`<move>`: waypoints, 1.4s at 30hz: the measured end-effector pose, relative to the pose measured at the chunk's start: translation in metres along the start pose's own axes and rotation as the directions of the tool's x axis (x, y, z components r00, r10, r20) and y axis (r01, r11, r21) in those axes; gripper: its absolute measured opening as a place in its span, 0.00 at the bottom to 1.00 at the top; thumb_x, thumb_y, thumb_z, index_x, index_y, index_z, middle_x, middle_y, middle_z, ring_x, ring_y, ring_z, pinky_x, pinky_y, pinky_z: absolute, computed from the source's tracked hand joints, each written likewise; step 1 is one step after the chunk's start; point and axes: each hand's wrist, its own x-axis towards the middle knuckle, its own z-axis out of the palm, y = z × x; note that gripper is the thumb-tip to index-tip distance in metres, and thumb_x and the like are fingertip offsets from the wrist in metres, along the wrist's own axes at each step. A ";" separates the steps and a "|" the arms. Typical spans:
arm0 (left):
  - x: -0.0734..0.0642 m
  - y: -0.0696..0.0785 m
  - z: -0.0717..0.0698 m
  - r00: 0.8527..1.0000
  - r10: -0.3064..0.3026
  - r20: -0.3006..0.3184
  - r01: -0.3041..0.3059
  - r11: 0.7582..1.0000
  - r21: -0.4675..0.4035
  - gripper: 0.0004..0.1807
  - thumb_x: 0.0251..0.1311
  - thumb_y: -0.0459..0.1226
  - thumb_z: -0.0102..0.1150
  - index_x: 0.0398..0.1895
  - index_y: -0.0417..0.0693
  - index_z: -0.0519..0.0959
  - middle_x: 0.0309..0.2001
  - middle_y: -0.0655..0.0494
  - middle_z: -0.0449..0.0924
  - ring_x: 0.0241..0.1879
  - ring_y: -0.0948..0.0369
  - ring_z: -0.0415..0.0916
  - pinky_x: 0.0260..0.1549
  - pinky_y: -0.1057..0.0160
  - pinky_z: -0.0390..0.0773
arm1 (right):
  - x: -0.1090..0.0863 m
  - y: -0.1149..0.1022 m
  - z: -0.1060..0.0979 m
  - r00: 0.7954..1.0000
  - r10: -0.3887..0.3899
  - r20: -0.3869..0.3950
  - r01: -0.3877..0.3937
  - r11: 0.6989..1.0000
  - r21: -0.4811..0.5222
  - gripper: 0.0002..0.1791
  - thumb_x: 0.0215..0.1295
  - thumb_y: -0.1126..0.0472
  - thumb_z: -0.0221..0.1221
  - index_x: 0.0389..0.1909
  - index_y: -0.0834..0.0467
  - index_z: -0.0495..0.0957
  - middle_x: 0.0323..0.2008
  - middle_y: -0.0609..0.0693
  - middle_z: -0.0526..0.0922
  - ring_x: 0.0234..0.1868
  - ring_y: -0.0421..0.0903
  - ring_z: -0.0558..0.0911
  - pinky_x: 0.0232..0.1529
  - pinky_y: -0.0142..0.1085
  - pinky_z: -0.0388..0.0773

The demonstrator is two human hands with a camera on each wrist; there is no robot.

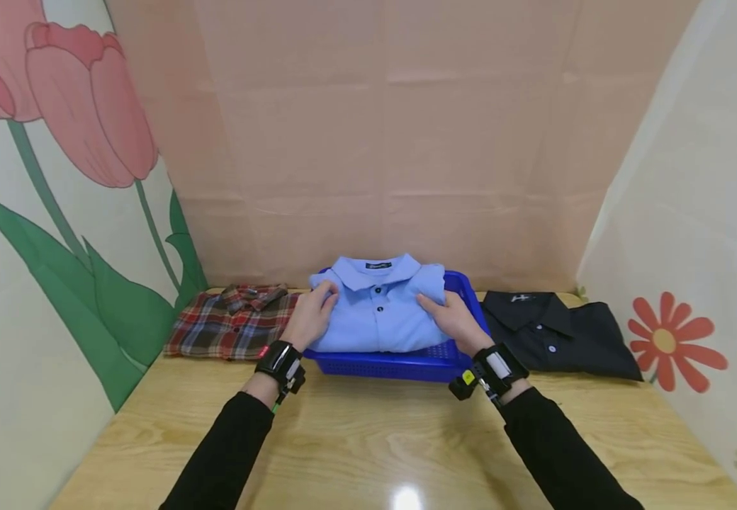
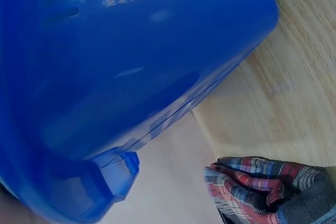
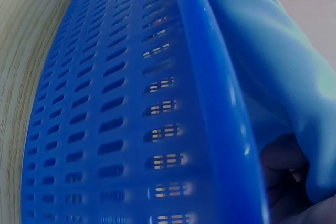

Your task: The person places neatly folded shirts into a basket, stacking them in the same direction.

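Note:
A folded light blue shirt [image 1: 378, 312] with a collar and dark buttons lies over a blue plastic basket [image 1: 400, 366]. On its left side my left hand [image 1: 311, 315] grips the shirt's edge, thumb near the top. The right hand [image 1: 459, 322] holds the opposite edge, thumb on the cloth. In the right wrist view, the fingers [image 3: 283, 156] are tucked under the blue fabric [image 3: 273, 51], beside the basket's rim [image 3: 220, 87]. The left wrist view is mostly filled by the basket's outer wall [image 2: 115, 66], and that hand's grip is hidden there.
A folded red plaid shirt [image 1: 228, 326] lies on the wooden table [image 1: 375, 439] left of the basket. To the right is a folded black shirt [image 1: 556, 336]. A brown-pink papered wall [image 1: 381, 142] stands behind, with flower-printed panels on both sides.

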 end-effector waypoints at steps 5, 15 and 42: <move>0.001 0.002 0.005 0.999 0.047 0.007 -0.047 0.998 0.028 0.10 0.73 0.39 0.51 0.43 0.48 0.81 0.35 0.55 0.84 0.28 0.60 0.75 0.29 0.61 0.74 | 0.000 0.007 -0.005 1.000 -0.003 0.011 0.003 0.999 -0.036 0.21 0.74 0.43 0.51 0.36 0.59 0.68 0.26 0.48 0.71 0.27 0.45 0.76 0.31 0.37 0.73; 0.002 0.001 0.007 0.994 0.089 0.058 -0.092 0.994 0.053 0.09 0.71 0.38 0.54 0.44 0.46 0.83 0.35 0.54 0.84 0.27 0.62 0.74 0.27 0.62 0.73 | 0.002 0.014 -0.010 1.000 -0.017 -0.003 0.016 0.971 -0.237 0.20 0.76 0.44 0.47 0.35 0.58 0.68 0.25 0.48 0.67 0.27 0.46 0.72 0.30 0.37 0.69; 0.000 -0.001 0.020 0.861 0.048 0.506 -0.119 0.987 0.107 0.24 0.66 0.29 0.54 0.65 0.41 0.69 0.59 0.42 0.76 0.55 0.53 0.75 0.56 0.53 0.74 | 0.002 0.020 -0.009 0.998 0.041 0.050 0.000 0.773 -0.634 0.13 0.74 0.58 0.50 0.36 0.65 0.72 0.28 0.53 0.71 0.30 0.49 0.74 0.30 0.38 0.68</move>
